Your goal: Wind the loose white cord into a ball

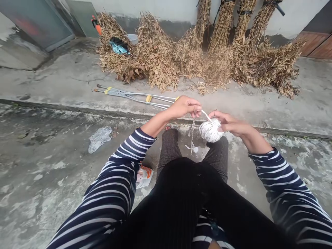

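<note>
My right hand [229,124] grips a ball of white yarn [209,131] from its right side, above my right knee. A white strand [206,115] runs taut from the top of the ball to my left hand [186,106], whose thumb and fingers pinch it. Below the left hand hangs a thin knotted length of white cord [192,136]. Its lower end lies near a small white piece [195,149] between my legs. Whether this cord joins the pinched strand is hidden by the fingers.
A pair of crutches [135,96] lies on the raised concrete ledge ahead. Bundles of dried stalks [160,55] lean along the wall. A crumpled clear plastic bag [100,138] is on the ground to the left. An orange-and-white package [144,175] sits beside my left leg.
</note>
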`<state>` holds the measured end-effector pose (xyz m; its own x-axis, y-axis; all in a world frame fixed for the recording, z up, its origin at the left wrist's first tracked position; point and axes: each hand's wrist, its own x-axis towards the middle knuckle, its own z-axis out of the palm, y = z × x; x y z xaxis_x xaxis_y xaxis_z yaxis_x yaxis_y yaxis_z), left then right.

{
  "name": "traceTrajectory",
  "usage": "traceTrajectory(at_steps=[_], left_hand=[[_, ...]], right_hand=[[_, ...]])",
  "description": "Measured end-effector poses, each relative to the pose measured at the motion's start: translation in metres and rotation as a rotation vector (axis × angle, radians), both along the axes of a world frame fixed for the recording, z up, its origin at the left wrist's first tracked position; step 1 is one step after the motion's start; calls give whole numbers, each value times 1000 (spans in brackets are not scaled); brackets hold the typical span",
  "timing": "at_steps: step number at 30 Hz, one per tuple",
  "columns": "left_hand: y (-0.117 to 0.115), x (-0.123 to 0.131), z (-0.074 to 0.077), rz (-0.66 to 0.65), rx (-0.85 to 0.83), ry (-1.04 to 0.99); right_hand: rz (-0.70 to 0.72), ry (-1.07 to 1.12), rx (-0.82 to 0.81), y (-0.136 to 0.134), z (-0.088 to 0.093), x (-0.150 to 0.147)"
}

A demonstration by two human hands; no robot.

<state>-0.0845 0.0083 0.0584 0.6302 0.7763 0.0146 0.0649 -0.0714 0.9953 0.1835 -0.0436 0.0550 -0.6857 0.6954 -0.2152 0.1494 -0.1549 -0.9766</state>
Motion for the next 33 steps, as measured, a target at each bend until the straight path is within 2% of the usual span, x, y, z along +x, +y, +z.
traceTrajectory(at_steps=[4, 7, 11, 14, 18, 22, 26, 29, 33], left_hand=[[6, -2, 9, -121, -127, 26], [14, 0, 1, -256, -189, 88], [17, 2, -13, -367, -176, 144], [9, -2, -13, -351, -138, 115], [-7, -8, 2, -322, -62, 159], [-19, -13, 23, -219, 145, 272], [-26, -16, 38, -90, 356, 274], [-26, -16, 39, -96, 339, 246], [-16, -11, 27, -208, 150, 200]], right_hand=[[39, 55, 76, -4, 9, -5], [40, 94, 101, -7, 9, -8], [-3, 194, 14, -6, -4, -7], [-44, 267, -51, -3, -13, -2], [-23, 267, -104, 3, -17, 4], [55, 259, -135, 5, -17, 3], [75, 245, -159, 6, -20, 5], [62, 204, -149, 5, -19, 6], [81, 159, -105, 3, -15, 5]])
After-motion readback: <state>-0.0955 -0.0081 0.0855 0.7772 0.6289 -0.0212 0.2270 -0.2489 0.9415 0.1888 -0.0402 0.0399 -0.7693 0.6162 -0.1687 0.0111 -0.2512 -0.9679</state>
